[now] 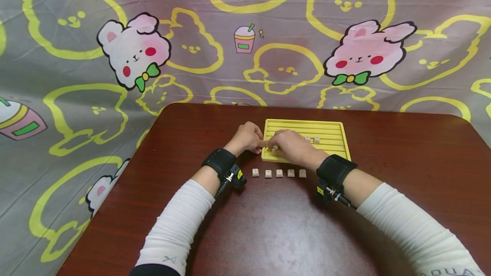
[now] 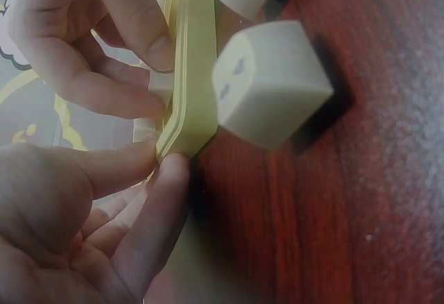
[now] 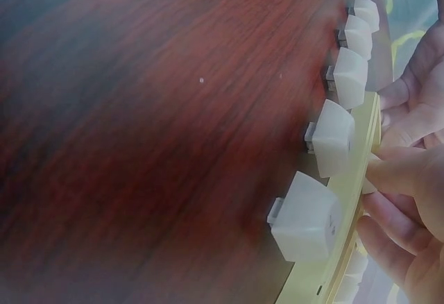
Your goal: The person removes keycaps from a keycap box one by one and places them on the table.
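A shallow yellow ridged tray [image 1: 346, 139] lies on the table, its grooves running side to side. At its near left corner my left hand [image 1: 248, 136] pinches the rim between thumb and finger, as the left wrist view shows. My right hand [image 1: 293, 146] reaches over the tray's left part and pinches a small white keycap [image 2: 160, 82] just inside the near rim. Other white keycaps [image 1: 316, 140] sit in a groove to the right of that hand, partly hidden by it. In the right wrist view, both hands meet close together behind the tray's edge.
Several white keycaps [image 1: 279, 173] stand in a spaced row on the brown table [image 1: 268, 233], just in front of the tray. Behind the table hangs a patterned cloth [image 1: 284, 24]. Black wrist straps with cameras sit on both forearms.
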Tool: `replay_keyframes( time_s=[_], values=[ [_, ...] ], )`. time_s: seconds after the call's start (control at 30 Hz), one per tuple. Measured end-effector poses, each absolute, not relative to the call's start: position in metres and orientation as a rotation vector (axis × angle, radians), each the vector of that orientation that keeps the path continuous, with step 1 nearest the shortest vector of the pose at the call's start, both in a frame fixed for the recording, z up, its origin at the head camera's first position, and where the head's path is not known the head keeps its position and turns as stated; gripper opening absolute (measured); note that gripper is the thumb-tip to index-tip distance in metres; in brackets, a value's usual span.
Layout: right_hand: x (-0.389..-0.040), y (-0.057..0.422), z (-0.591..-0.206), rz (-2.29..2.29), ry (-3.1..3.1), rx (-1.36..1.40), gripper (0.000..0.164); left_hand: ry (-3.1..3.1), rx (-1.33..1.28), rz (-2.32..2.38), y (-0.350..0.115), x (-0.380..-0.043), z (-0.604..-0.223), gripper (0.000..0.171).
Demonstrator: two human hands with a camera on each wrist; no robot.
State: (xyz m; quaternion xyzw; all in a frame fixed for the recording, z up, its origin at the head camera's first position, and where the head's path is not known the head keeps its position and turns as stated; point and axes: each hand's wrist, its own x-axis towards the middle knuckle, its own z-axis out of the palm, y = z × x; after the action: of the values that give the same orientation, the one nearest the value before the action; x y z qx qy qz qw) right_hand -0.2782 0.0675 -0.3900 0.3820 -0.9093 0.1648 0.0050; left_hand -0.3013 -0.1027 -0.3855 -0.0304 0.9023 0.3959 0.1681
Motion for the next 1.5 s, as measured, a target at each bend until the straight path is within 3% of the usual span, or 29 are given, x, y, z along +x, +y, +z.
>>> replay_keyframes(
  time_s=[1.5],
  values=[
    [-0.275,0.086,-0.386,0.530,-2.767,1.224,0.014,2.560,-0.113,1.109,-0.102,-0.301,-0.384,0.018]
  ],
)
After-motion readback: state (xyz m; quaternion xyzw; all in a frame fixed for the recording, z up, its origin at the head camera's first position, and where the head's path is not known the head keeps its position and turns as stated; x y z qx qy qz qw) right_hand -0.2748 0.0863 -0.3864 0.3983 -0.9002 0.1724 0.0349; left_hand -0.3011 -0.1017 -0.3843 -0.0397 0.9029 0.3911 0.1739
